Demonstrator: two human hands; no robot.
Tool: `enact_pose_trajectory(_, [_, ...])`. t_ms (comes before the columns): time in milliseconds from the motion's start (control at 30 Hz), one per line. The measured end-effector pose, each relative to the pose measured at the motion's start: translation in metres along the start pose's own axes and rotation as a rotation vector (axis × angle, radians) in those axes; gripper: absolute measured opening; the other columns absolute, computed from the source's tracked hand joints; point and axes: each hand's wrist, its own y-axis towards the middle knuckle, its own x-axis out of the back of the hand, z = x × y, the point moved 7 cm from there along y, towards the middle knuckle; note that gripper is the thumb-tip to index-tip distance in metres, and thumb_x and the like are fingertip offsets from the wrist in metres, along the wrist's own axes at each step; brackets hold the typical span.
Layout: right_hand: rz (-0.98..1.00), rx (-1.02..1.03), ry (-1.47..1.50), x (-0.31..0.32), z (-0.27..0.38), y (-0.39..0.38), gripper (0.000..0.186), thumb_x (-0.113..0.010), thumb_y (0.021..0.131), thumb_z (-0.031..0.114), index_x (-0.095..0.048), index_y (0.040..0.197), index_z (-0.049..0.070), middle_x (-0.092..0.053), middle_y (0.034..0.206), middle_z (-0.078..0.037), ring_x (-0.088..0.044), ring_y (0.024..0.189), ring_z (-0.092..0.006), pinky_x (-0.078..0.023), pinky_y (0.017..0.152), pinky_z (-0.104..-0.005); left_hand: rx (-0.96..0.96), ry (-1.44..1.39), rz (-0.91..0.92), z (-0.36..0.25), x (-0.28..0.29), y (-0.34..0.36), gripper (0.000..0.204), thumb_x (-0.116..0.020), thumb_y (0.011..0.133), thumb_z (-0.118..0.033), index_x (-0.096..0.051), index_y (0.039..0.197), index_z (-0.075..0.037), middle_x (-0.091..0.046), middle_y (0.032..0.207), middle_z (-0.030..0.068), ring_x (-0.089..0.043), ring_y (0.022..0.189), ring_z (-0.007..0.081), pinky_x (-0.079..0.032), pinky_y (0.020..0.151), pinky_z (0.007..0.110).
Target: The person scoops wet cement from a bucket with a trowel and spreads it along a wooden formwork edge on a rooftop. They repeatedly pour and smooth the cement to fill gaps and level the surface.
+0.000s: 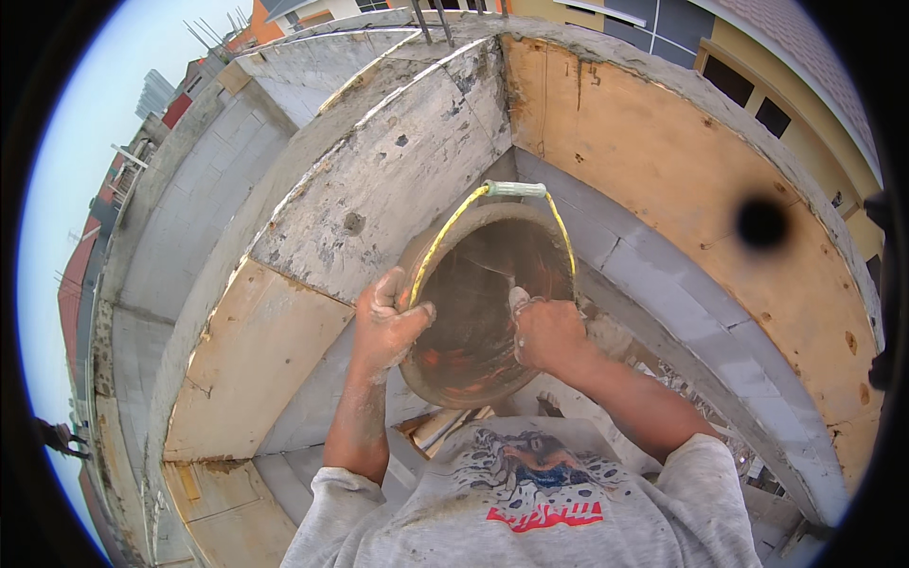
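A mortar-crusted bucket point(431, 374) is tilted in front of me, its mouth facing up toward me. Its yellow rope handle point(434, 256) arches over the far rim, with a pale tube grip point(514, 189) at the top. My left hand point(390, 322) is closed on the bucket's left rim, beside the rope. My right hand point(549, 331) is in a fist over the bucket's mouth, around the handle of what looks like a trowel; its mortar-grey blade point(488, 262) is hard to tell from the grey inside. Orange-red streaks show low inside the bucket.
Formwork board point(663, 161) and grey blocks point(682, 284) form a wall on the right. A concrete beam point(379, 180) with plywood point(256, 360) runs along the left, meeting it at a corner. Rebar point(431, 19) sticks up beyond. Wood pieces point(440, 426) lie below the bucket.
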Motion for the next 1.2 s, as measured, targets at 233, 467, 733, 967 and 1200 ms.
enact_pose_trajectory(233, [0.161, 0.217, -0.089, -0.012, 0.017, 0.004, 0.019, -0.067, 0.074, 0.014, -0.074, 0.089, 0.005, -0.074, 0.087, -0.014, -0.073, 0.08, -0.0263, -0.058, 0.067, -0.0383, -0.05, 0.022, 0.024, 0.001, -0.004, 0.005, 0.031, -0.068, 0.071, -0.002, -0.038, 0.07, -0.01, -0.038, 0.073, -0.0067, -0.035, 0.07, 0.0046, -0.032, 0.058, 0.023])
enact_pose_trajectory(467, [-0.056, 0.006, -0.041, 0.005, -0.007, 0.007, 0.022, -0.066, 0.074, 0.016, -0.071, 0.09, 0.001, -0.07, 0.079, -0.016, -0.072, 0.08, -0.0297, -0.057, 0.065, -0.0397, -0.028, 0.004, 0.033, 0.001, -0.014, 0.006, 0.03, -0.067, 0.072, -0.001, -0.039, 0.07, -0.01, -0.037, 0.072, -0.0069, -0.035, 0.069, 0.0044, -0.031, 0.057, 0.023])
enact_pose_trajectory(733, [0.039, -0.024, -0.11, -0.004, -0.023, 0.008, 0.017, -0.064, 0.079, 0.016, -0.075, 0.089, 0.008, -0.074, 0.087, -0.011, -0.074, 0.083, -0.0257, -0.057, 0.065, -0.0372, 0.019, -0.112, 0.042, 0.004, -0.019, 0.008, 0.031, -0.066, 0.072, 0.001, -0.037, 0.068, -0.009, -0.038, 0.072, -0.0061, -0.035, 0.068, 0.0046, -0.031, 0.056, 0.023])
enact_pose_trajectory(967, [0.197, -0.007, -0.223, -0.038, 0.009, 0.007, 0.016, -0.067, 0.078, 0.016, -0.075, 0.09, 0.01, -0.075, 0.088, -0.007, -0.074, 0.083, -0.0226, -0.057, 0.064, -0.0351, -0.091, -0.032, 0.023, 0.008, -0.031, 0.014, 0.033, -0.066, 0.072, 0.0, -0.034, 0.068, -0.008, -0.035, 0.072, -0.0057, -0.033, 0.068, 0.0052, -0.03, 0.054, 0.025])
enact_pose_trajectory(1200, [0.08, -0.126, -0.08, 0.006, -0.022, 0.01, 0.022, -0.066, 0.08, 0.018, -0.077, 0.096, 0.006, -0.075, 0.093, -0.011, -0.074, 0.086, -0.0275, -0.058, 0.067, -0.0414, -0.031, -0.086, 0.058, 0.011, -0.027, 0.012, 0.031, -0.065, 0.074, 0.001, -0.036, 0.07, -0.008, -0.035, 0.073, -0.0059, -0.033, 0.068, 0.0048, -0.03, 0.055, 0.024])
